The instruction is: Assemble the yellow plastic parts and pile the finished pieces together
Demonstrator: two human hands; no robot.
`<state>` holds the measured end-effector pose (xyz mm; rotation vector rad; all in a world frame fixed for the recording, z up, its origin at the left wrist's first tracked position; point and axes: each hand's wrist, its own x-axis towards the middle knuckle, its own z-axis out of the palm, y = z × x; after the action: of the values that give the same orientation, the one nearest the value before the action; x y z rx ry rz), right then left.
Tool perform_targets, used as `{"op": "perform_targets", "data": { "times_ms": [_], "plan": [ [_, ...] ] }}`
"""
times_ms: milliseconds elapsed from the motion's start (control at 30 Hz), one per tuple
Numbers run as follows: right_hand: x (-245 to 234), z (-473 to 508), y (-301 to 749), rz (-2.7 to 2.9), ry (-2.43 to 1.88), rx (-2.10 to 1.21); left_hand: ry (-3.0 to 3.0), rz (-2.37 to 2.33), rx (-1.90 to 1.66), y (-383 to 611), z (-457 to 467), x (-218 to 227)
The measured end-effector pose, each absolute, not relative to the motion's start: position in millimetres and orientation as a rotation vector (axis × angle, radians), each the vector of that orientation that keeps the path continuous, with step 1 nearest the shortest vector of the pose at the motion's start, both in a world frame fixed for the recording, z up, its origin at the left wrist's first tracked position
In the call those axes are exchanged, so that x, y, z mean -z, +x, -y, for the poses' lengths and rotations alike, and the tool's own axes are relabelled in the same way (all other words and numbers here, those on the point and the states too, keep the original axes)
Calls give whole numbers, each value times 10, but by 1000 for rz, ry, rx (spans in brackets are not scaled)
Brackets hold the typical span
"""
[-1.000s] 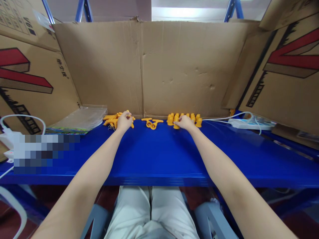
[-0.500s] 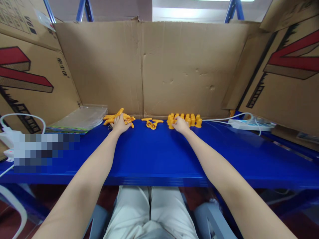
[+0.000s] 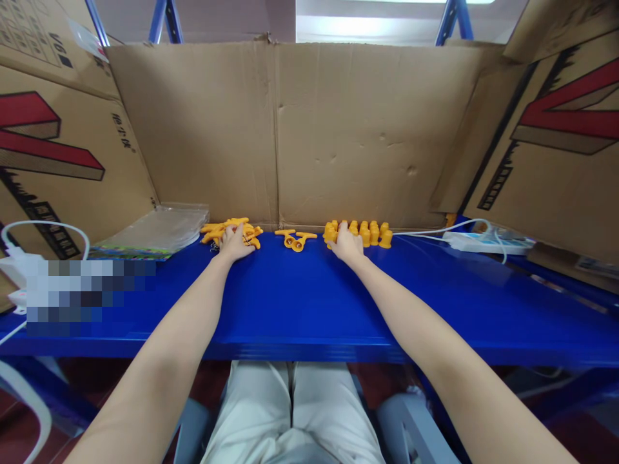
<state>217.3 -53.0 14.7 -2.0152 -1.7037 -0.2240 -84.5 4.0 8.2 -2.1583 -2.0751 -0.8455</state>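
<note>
My left hand [image 3: 234, 245] lies over a pile of yellow branching plastic pieces [image 3: 213, 231] with small metal parts among them. Its thumb is spread to the right and its fingers are apart on the pile. On the other side, my right hand [image 3: 348, 245] has its fingers around a yellow bell-shaped piece [image 3: 331, 233] at the left end of a grouped set of such pieces [image 3: 374, 233]; part of the grip is hidden. Between the hands lie two yellow pieces with a round cup and a crossbar handle [image 3: 298, 242], cups facing me.
Everything stands on a blue tabletop [image 3: 300, 296], backed by a cardboard wall [image 3: 338, 135]. Clear plastic bags [image 3: 155, 229] lie at left near a white plug [image 3: 19, 264]. At right is a white power strip [image 3: 483, 243] with cables.
My right hand has shifted slightly left and further over the bell-shaped pieces. Under my left hand, a raised yellow piece has dropped flatter onto the pile, and the fingers have lowered.
</note>
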Motion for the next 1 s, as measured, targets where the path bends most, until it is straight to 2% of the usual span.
{"op": "perform_targets", "data": {
  "times_ms": [167,333,533,700,1000],
  "plan": [
    [-144,595,2023,1917,-1662,398,-2162,2135,821,-841,-72,-75],
    [-63,580,1856,2273,-1450,162,-2148,2117,886,-840,-90,-71],
    [-19,506,1782,2322,-1465,-75,-2107,2065,961,-855,-141,-52],
    [-63,541,1739,2284,-1436,-10,-2114,2069,983,-886,-185,-43],
    [-147,641,1781,2050,-1792,170,-2033,2204,913,-908,-117,-95]
  ]
}}
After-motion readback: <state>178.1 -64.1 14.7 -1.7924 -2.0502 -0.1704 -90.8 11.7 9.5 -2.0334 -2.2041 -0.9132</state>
